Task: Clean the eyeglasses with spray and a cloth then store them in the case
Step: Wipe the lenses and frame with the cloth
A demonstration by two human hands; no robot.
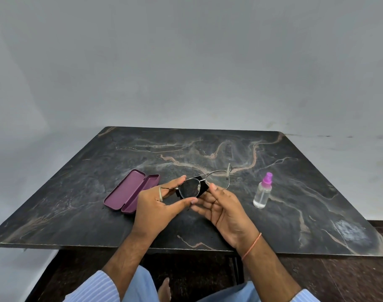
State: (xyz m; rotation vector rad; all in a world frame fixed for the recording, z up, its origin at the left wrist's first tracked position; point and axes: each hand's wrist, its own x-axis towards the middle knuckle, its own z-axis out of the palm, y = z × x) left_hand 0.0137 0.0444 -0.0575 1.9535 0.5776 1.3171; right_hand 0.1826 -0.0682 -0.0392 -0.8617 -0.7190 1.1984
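Holding the eyeglasses (204, 183) above the bench (295, 192), I pinch one lens rim between thumb and forefinger of my left hand (162, 205). My right hand (221, 205) cups a black cloth (202, 188) behind that lens, thumb pressing on top (the cloth is mostly hidden). Left of the eyeglasses the purple case (131, 190) lies open on the bench; right of them stands the spray bottle (262, 191), upright.
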